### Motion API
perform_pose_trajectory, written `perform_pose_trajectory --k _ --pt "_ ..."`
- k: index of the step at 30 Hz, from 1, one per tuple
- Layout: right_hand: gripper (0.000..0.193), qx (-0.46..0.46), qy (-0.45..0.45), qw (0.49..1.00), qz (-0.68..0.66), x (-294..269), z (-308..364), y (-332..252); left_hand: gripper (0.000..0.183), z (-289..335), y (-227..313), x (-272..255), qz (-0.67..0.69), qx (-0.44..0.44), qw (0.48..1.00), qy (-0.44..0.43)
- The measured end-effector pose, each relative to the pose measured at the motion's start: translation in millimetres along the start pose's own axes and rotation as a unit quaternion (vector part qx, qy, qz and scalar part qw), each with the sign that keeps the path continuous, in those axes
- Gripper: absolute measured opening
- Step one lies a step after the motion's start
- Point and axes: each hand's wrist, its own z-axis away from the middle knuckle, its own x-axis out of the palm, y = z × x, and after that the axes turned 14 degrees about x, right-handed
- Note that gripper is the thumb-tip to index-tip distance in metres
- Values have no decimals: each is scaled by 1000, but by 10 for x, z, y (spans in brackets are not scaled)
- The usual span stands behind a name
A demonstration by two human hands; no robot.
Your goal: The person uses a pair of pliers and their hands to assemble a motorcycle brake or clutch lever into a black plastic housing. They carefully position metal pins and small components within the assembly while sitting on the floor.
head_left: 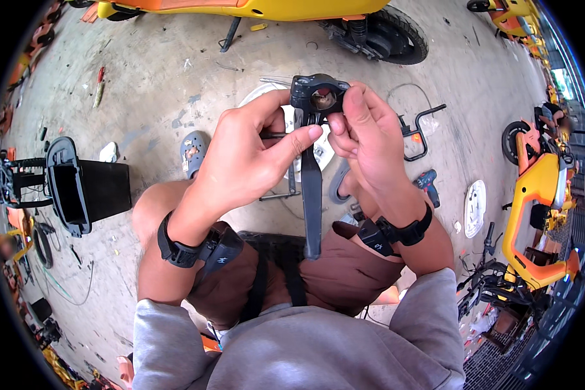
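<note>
Held up in front of me is a black brake lever, its long blade pointing down toward my lap. At its top sits a round clamp with an open ring. My left hand is closed on the lever's left side, the thumb pressing just below the clamp. The fingers of my right hand pinch the clamp's right edge. Part of the lever's body is hidden behind my fingers. A white plate-like piece lies on the floor behind it, partly covered by my hands.
A yellow scooter stands ahead, its rear wheel toward the right. On the left is a black bin. A drill, a bent black metal frame and a white oval part lie at right. A yellow scooter body stands farther right.
</note>
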Motion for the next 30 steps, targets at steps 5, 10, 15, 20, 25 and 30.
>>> perform_pose_trajectory --k 5,10,15,20,25,30 --pt "33 -57 -73 996 16 -12 48 -67 35 31 7 -114 223 4 975 14" --pt "39 -60 -88 994 35 22 81 -83 33 36 -49 -139 301 8 953 10" --pt "39 -50 -35 994 87 52 83 -90 34 29 -12 -120 281 16 959 -5" --pt "40 -70 -31 995 65 35 61 -12 33 35 -49 -127 257 7 966 -14" --pt "42 -83 -26 989 121 43 78 -55 36 45 -26 -119 240 12 971 -6" --pt "41 -59 -52 988 134 2 89 -151 37 51 -8 -100 206 0 979 0"
